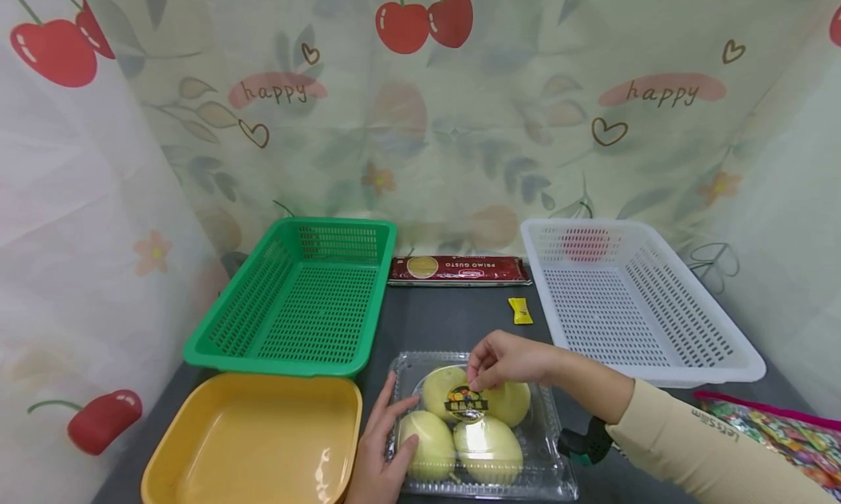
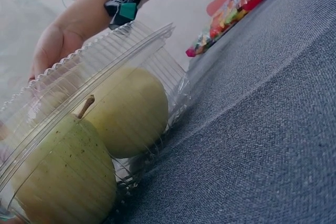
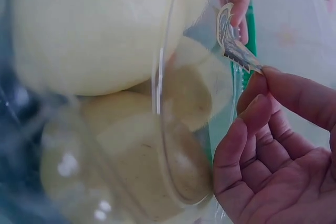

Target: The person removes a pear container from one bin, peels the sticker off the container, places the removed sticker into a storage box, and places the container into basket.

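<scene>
A clear plastic clamshell box (image 1: 561,482) with several pale yellow-green pears (image 1: 489,453) inside stands at the front middle of the table. On top of its lid is a black sticker (image 1: 468,407) with gold lettering and fruit pictures. My right hand (image 1: 515,359) pinches the sticker's edge between thumb and forefinger; in the right wrist view the sticker (image 3: 231,43) is bent up from the lid. My left hand (image 1: 384,445) rests along the box's left side, its fingers spread and fairly straight. Through the ridged wall, the left wrist view shows two pears (image 2: 65,177) close up, one with a stem.
Left of the box stands a yellow basin (image 1: 256,438), with a green basket (image 1: 309,307) behind it. A white basket (image 1: 604,314) is at the back right. Between the baskets lie a red biscuit pack (image 1: 460,270) and a small yellow sweet (image 1: 520,311). A colourful bag (image 1: 788,438) lies far right.
</scene>
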